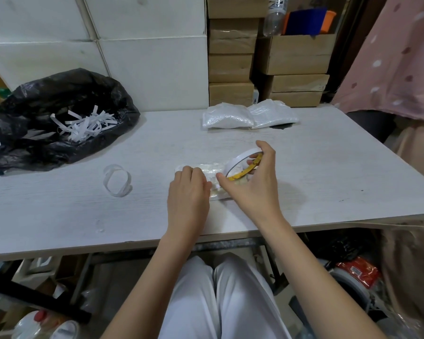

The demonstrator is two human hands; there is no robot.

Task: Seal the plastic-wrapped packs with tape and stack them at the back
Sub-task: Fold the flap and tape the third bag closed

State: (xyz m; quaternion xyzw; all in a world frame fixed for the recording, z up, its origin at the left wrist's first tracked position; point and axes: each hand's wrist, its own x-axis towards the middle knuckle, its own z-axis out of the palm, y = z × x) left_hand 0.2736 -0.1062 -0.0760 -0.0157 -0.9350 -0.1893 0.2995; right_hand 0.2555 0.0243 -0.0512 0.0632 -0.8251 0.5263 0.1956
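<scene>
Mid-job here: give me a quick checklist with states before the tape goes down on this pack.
1. Clear plastic-wrapped pack lies on the white table: ok.
2. Left hand holds the pack down: ok.
3. Right hand grips the white tape roll with yellow core: ok.
4. Tape end already stuck to the pack: cannot tell.
5. Bare table next to the two finished white packs at the back: ok.
6. Loose curl of clear tape backing lies apart from the pack: ok.

Clear-wrapped pack (209,173) lying flat mid-desk, white tape roll (242,159) standing tilted on it; two sealed packs (250,116) sitting at back.
</scene>
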